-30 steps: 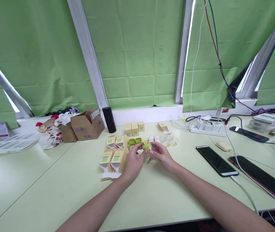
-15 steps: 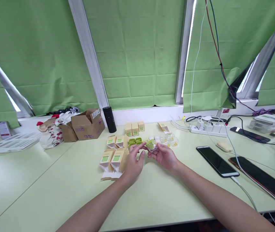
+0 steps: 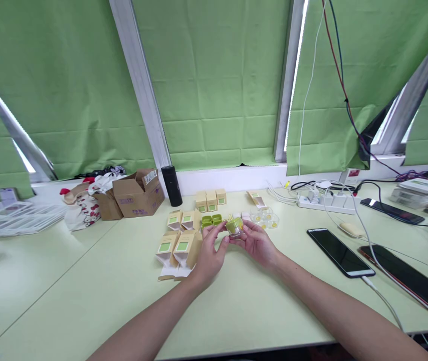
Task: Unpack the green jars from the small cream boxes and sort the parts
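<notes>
Between my two hands is a small clear jar with a green part in it [image 3: 234, 227], raised a little above the table. My right hand [image 3: 259, 244] grips its right side, thumb and fingers closed around it. The fingers of my left hand [image 3: 210, 254] press on the jar's left side. Just behind my left fingers sit several green square pieces [image 3: 211, 219]. Open kraft paper boxes with green labels [image 3: 186, 246] stand left of my left hand. Clear round cups with yellow spots [image 3: 265, 218] lie beyond my right hand, beside small white pieces [image 3: 241, 215].
Small closed kraft boxes [image 3: 211, 200], another kraft box [image 3: 256, 199] and a black bottle [image 3: 171, 186] stand at the back. A cardboard carton [image 3: 138, 194] is farther left. Phones [image 3: 340, 251], cables and a power strip [image 3: 327, 203] occupy the right side.
The jar has tilted in my hands, so its clear lower part now shows beneath the green. Both hands stay in nearly the same place, and the view shifts slightly.
</notes>
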Tool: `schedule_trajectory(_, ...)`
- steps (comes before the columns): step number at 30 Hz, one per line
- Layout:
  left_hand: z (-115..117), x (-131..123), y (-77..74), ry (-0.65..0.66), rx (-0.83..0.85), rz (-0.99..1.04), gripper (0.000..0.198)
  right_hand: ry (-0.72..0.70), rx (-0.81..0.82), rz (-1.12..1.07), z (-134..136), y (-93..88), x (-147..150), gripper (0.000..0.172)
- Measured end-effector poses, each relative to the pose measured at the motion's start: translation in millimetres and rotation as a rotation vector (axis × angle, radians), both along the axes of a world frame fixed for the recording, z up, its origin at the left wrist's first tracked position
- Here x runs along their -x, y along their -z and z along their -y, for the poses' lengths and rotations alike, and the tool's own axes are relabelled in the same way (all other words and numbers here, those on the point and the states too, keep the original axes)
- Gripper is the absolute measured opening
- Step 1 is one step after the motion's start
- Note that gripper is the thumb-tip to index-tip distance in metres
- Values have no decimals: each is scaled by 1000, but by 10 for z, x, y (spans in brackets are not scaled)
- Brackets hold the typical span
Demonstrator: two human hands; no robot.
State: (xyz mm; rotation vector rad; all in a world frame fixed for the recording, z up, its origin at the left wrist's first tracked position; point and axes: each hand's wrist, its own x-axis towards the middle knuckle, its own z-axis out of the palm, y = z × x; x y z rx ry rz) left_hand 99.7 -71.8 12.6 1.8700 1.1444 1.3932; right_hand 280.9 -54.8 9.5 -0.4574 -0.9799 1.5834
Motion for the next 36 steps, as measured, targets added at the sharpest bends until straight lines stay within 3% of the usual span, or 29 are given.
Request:
schedule_trajectory(4, -14, -3, 8, 2, 22, 20, 45, 133, -39, 29, 6, -7, 2, 47)
schedule_trajectory(10, -83, -10, 14, 25, 98, 132, 44, 393, -207, 255, -1, 17, 1, 61)
schedule_trajectory(13, -119, -21, 17, 49, 130, 193, 43, 456, -279, 331, 30, 16, 22, 62)
schedule_trajectory(28, -93, -12, -97, 49, 87, 298, 28, 381, -406, 398, 99, 27, 53, 58)
schedule_trajectory(36, -16, -1, -116, -75, -29, 119, 13, 361, -443, 599, 144, 20, 64, 58)
